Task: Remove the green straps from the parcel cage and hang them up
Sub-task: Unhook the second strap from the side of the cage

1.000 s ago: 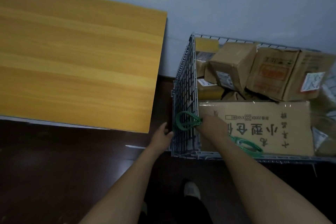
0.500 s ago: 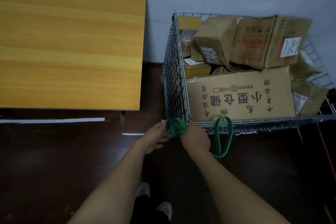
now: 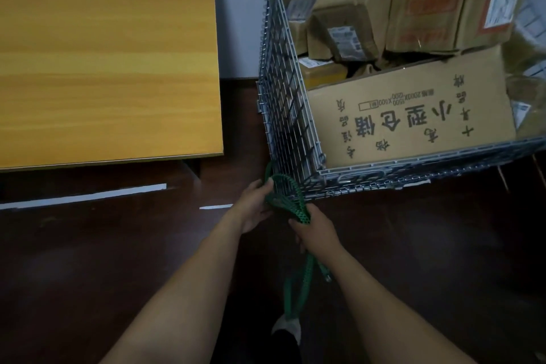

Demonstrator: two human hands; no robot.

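Note:
A green toothed strap (image 3: 291, 195) loops between my two hands just off the near left corner of the wire parcel cage (image 3: 283, 115). My left hand (image 3: 254, 207) grips the strap's left side beside the cage corner. My right hand (image 3: 314, 230) is closed on the bunched strap below the corner. A long length of the green strap hangs from my right hand toward the floor. The cage holds several cardboard parcels, with a large printed box (image 3: 413, 115) lying along the front.
A yellow wooden table (image 3: 103, 53) stands to the left of the cage. A dark floor (image 3: 118, 260) with white tape strips lies below. My shoe (image 3: 286, 326) shows under the hanging strap. A pale wall runs behind the cage.
The strap loop that draped over the cage's front rail has come off and now hangs below my right hand. Both hands have drawn back from the cage corner.

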